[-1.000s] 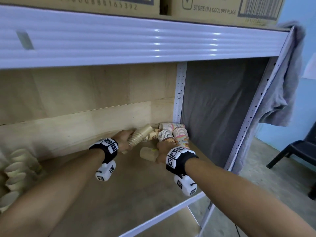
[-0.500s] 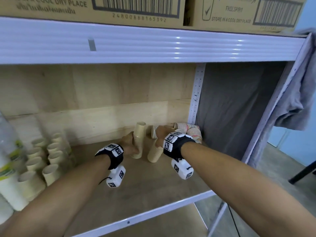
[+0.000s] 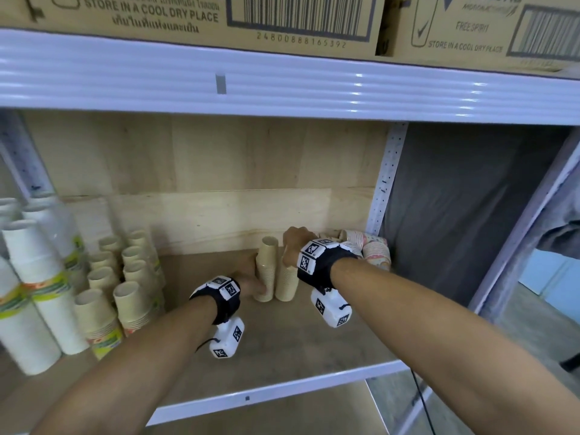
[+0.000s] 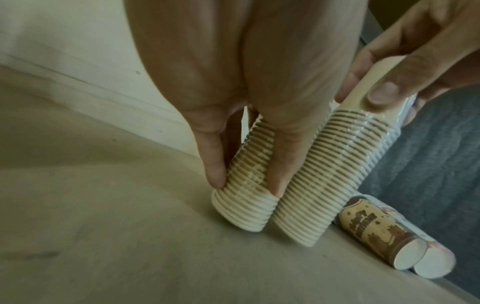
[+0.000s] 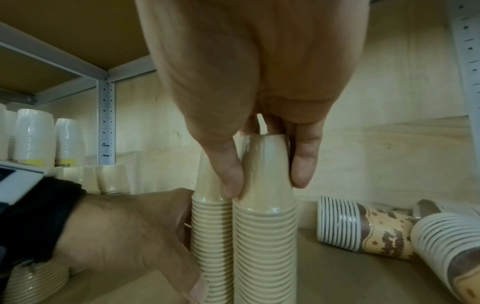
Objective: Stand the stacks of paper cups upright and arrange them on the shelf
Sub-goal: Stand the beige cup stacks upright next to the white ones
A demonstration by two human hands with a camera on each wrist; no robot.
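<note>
Two beige paper-cup stacks stand upright side by side on the wooden shelf. My left hand grips the left stack low on its ribbed side; the left wrist view shows its fingers curled round that stack. My right hand pinches the top of the right stack, thumb and fingers either side of its top cup. Patterned cup stacks lie on their sides in the back right corner, also seen in the right wrist view.
Several upright beige stacks and taller white stacks fill the shelf's left end. The white shelf beam with cardboard boxes hangs low overhead. A perforated post and grey cloth bound the right side.
The two beige stacks, tilted and lying in my hands a second ago, now stand upright next to each other. The head view has swung left, showing more standing stacks.
</note>
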